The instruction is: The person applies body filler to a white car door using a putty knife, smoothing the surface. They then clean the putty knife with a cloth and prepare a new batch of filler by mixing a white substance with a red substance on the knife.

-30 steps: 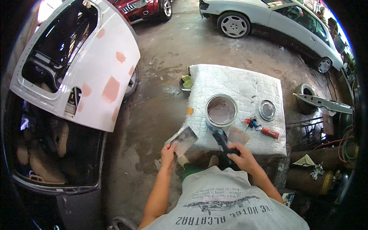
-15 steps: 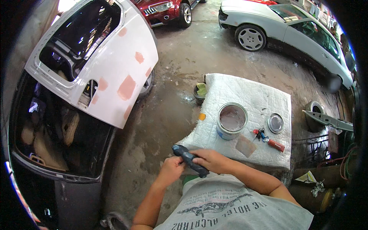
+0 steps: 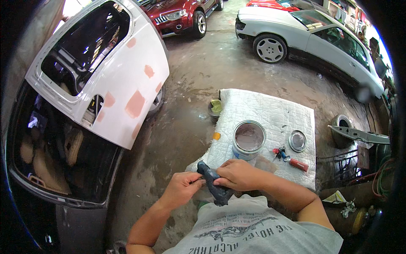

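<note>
A dark blue-black, elongated, crumpled-looking thing (image 3: 213,186) is held in front of my shirt, slanting down toward the right; I cannot make out its kind. My right hand (image 3: 242,174) is closed round its middle from the right, thumb lying across it. On its left side, my left hand (image 3: 182,189) has thumb and fingertips pinched together at its edge. Just beyond my right hand, an open can (image 3: 247,155) of greyish-pink paste stands on a white quilted cover (image 3: 270,102). A brownish flat sheet (image 3: 266,164) lies beside the can, partly hidden by my right hand.
Right of the can lie a round metal lid (image 3: 297,141), a bunch of keys (image 3: 279,153) and a small red cylinder (image 3: 299,164). A white car door (image 3: 120,80) with pinkish patches stands at left. A white car (image 3: 304,42) and a tyre (image 3: 339,134) are at right.
The dark thing has turned steeper. My left hand's pinch stays beside it, with the forearm shifted left. The whole view has shifted slightly; the can now appears lower and further left.
</note>
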The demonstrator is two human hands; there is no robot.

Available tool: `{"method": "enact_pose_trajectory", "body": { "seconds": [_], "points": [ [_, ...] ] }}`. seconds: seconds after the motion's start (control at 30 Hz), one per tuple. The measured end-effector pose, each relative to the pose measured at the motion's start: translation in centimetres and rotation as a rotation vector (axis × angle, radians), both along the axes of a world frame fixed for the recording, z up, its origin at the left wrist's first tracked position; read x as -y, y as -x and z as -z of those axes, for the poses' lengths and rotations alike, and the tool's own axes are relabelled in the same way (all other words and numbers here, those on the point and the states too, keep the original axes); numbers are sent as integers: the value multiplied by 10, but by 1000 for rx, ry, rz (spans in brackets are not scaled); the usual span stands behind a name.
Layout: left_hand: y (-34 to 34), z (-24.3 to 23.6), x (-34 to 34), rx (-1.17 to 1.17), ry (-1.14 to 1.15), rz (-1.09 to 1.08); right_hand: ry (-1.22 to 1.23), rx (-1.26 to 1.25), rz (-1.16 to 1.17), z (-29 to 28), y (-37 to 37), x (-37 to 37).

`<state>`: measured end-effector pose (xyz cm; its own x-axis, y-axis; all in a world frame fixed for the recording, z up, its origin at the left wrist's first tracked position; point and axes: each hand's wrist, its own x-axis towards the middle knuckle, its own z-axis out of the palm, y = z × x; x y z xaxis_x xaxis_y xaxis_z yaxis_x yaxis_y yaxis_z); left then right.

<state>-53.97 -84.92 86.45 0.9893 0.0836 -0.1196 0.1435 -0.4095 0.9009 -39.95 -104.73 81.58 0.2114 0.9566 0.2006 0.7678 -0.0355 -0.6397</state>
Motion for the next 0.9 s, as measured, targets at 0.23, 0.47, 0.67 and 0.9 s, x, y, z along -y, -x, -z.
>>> {"method": "enact_pose_trajectory", "body": {
  "seconds": [0.23, 0.47, 0.67, 0.9],
  "points": [
    [-1, -13, -19, -77, -39, -64, -61, 52, 9, 2, -14, 22],
    [1, -6, -8, -13, -119, 56, -122, 16, -87, -21, -3, -2],
    [12, -40, -33, 38, -126, -105, -81, 44, -76, -9, -21, 19],
    [19, -43, -42, -7, -151, -235, 71, 22, 80, -34, -42, 42]
  ]
}}
